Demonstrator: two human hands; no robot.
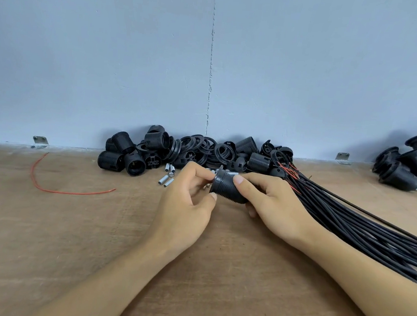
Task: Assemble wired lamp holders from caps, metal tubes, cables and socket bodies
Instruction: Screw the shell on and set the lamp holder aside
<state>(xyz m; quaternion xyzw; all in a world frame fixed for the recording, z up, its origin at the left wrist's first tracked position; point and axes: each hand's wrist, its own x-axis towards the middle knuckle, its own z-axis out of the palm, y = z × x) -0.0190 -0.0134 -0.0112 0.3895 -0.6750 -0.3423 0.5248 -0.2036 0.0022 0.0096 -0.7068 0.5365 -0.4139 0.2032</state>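
While held over the middle of the brown wooden bench (67,233), the black ribbed plastic socket body (226,189) is pinched by the left hand (185,206) and gripped by the right hand (271,204); judged light, stiff, best taken by its ribs.

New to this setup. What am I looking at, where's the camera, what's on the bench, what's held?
No machine here: a person works with bare hands, filmed by one wide-angle camera on their head, looking forward and down. The left hand and right hand both grip one black socket body above a wooden table. Against the wall lies a pile of black parts, with small metal tubes in front. A bundle of black cables runs off right, a loose red wire lies left, and assembled holders sit far right.
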